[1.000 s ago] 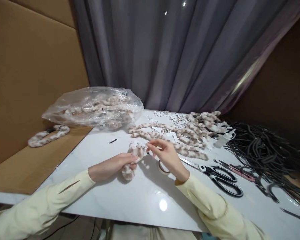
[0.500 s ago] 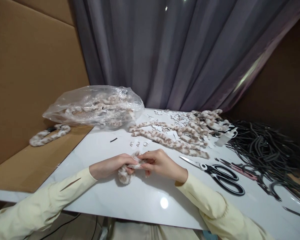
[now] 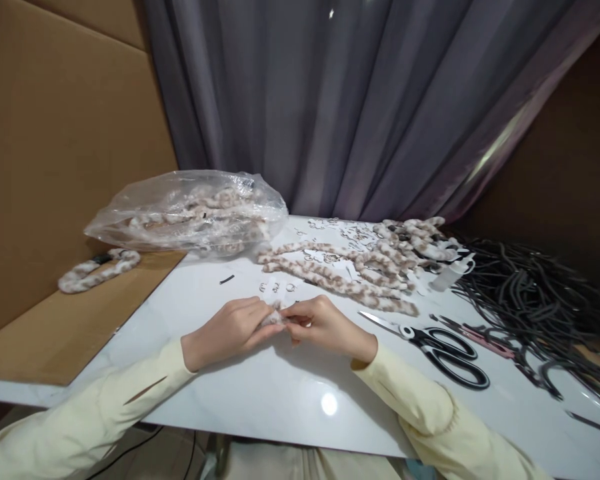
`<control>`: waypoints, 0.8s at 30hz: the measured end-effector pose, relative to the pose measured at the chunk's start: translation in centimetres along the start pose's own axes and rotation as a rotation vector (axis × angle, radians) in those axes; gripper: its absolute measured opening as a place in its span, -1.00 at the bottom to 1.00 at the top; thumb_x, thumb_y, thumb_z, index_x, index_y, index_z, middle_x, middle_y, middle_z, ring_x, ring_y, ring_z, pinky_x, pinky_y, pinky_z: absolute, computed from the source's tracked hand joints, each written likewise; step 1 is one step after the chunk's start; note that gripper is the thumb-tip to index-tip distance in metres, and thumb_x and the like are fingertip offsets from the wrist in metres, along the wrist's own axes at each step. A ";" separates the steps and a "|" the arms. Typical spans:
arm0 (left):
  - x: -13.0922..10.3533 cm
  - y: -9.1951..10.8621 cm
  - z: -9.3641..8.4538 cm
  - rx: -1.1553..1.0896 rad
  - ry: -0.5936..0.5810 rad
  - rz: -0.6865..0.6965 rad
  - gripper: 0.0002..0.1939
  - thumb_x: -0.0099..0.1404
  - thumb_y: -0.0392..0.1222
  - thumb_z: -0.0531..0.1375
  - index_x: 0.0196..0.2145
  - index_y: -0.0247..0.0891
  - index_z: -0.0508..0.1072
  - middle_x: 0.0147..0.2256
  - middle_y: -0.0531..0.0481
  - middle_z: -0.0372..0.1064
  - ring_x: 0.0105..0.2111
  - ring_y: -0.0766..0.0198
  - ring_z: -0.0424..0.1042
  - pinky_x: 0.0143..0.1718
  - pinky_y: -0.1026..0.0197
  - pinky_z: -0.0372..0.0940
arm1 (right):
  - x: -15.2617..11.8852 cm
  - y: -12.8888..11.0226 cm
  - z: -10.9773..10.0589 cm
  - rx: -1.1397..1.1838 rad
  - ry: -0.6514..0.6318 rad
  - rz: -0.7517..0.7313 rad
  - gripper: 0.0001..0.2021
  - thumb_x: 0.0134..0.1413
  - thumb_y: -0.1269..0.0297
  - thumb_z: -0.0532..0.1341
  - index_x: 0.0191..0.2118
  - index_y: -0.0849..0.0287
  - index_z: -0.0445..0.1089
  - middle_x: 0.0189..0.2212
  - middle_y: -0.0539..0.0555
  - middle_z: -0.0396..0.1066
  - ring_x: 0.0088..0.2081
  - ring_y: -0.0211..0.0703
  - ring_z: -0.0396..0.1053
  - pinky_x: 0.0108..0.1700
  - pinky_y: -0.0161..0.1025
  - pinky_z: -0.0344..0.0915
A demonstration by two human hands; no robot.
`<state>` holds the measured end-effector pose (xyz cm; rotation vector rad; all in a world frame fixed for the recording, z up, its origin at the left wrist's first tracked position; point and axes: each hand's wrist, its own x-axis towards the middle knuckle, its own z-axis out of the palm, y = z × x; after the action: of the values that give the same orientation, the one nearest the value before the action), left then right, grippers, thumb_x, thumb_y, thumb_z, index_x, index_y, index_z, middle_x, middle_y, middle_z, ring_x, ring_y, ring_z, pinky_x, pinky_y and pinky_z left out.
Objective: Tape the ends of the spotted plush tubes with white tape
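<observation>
Over the white table, my left hand (image 3: 235,325) is wrapped around a furry brown-and-white spotted strip (image 3: 274,319), most of which the fingers hide. My right hand (image 3: 323,325) pinches the strip's right end between thumb and forefinger, with the fingertips of both hands almost meeting. Just beyond the hands lie several small metal rings (image 3: 277,288) in a row. More furry strips (image 3: 340,280) stretch across the table behind them. To the right of my right hand rest large black-handled scissors (image 3: 445,353), blades pointing left.
A clear plastic bag (image 3: 190,213) of furry pieces stands at the back left. A furry loop (image 3: 100,270) lies on cardboard (image 3: 45,333). On the right are a white bottle (image 3: 450,275), a pink-handled tool (image 3: 485,341) and a heap of black cords (image 3: 535,287).
My left hand has turned over and closed around the furry strip, covering the bunched part that hung below it. The right hand stays pinched in nearly the same place.
</observation>
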<state>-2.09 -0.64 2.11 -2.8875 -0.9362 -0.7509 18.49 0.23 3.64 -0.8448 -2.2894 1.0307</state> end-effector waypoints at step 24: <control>-0.7 -0.6 0.1 0.148 -0.026 0.143 -0.64 0.38 0.01 -0.07 -0.32 -0.31 0.34 -0.60 0.06 0.27 -0.59 0.33 0.30 -0.57 0.30 0.11 | -0.2 0.5 -1.3 0.023 -0.146 0.086 -0.75 0.03 0.35 0.16 -0.18 0.33 0.45 -0.69 0.01 0.40 -0.61 -0.24 0.41 -0.45 -0.40 0.32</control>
<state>-2.89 -0.51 1.67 -2.8045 -0.7429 -0.6074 19.67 1.03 3.98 -0.8916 -2.3745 1.1894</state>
